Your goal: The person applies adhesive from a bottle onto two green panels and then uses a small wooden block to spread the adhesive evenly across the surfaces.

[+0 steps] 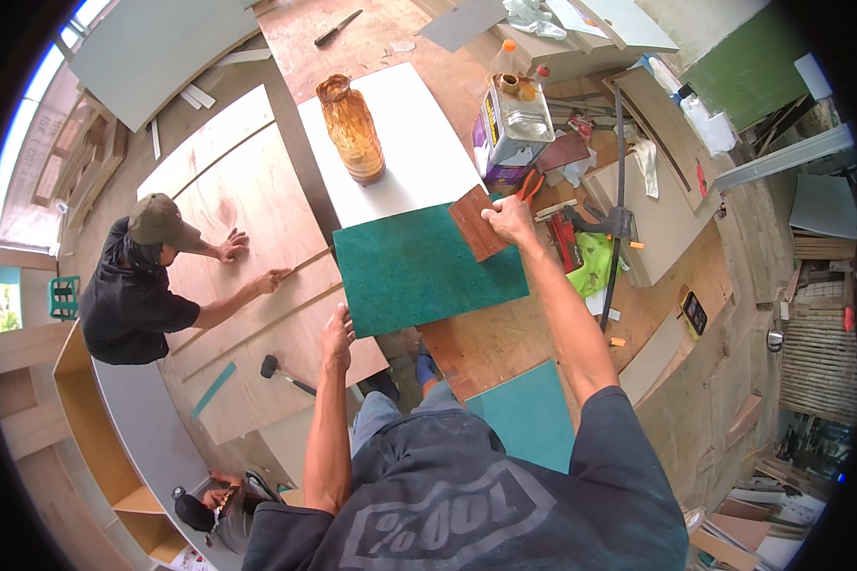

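Green sheet [409, 276]: upper face evenly dark green, slightly mottled; cannot tell how much of the work is finished or left. Sheet overlaps near edge of white panel [414, 124]. Right hand [512, 221]: fingers closed on outer edge of brown rectangular piece [474, 228], at sheet's far right corner. Left hand [337, 338]: fingers loosely curled at sheet's near left corner; grip unclear.

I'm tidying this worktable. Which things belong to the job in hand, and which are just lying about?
Apparently in use:
green sheet, left hand at its edge
reddish-brown rectangular piece, in right hand
perhaps amber-stained bottle

Seemingly idle:
orange-handled pliers
black bar clamp
yellow-green cloth
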The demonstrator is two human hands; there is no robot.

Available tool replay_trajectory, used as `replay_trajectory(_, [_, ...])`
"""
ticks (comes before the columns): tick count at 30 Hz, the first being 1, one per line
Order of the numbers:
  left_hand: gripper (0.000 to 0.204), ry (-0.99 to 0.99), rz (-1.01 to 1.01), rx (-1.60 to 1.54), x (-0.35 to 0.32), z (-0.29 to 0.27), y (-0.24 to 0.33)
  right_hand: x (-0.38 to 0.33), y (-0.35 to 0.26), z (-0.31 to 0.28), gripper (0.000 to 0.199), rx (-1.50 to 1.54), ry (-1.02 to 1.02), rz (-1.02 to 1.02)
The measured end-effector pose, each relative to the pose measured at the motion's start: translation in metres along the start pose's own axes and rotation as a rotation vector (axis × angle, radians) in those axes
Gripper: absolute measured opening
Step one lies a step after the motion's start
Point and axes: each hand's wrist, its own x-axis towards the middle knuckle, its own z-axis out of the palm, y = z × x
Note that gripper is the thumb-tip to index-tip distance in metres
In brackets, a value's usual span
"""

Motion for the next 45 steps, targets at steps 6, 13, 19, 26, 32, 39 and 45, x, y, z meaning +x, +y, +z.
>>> replay_trajectory(6, [0.058,-0.002,-0.027,0.013,-0.005,0.0,0.005,-0.03,0.006,-0.005,0.023,0.062,0.151,-0.247])
replay_trajectory(13, [0.06,-0.032,-0.05,-0.02,0.001,-0.005,0.0,-0.029,0.009,0.019,0.023,0.008,0.318,-0.221])
replay_trajectory(19, [0.069,-0.001,-0.065,-0.012,0.0,-0.01,0.003,-0.019,0.023,-0.011,0.029,-0.028,0.307,-0.002])
replay_trajectory(26, [0.076,0.007,-0.066,-0.026,-0.001,-0.008,0.003,-0.009,0.04,-0.023,0.03,-0.076,0.343,0.061])
replay_trajectory(32, [0.082,-0.006,-0.075,-0.021,-0.002,-0.008,0.002,-0.013,0.048,-0.043,0.028,-0.15,0.392,0.014])
replay_trajectory(39, [0.078,0.05,-0.102,0.006,0.006,-0.024,-0.016,-0.118,0.035,-0.077,0.039,0.162,0.494,-0.042])
replay_trajectory(45, [0.071,-0.023,-0.237,0.133,0.002,-0.042,-0.043,-0.291,0.091,-0.046,0.046,0.374,0.496,0.301])
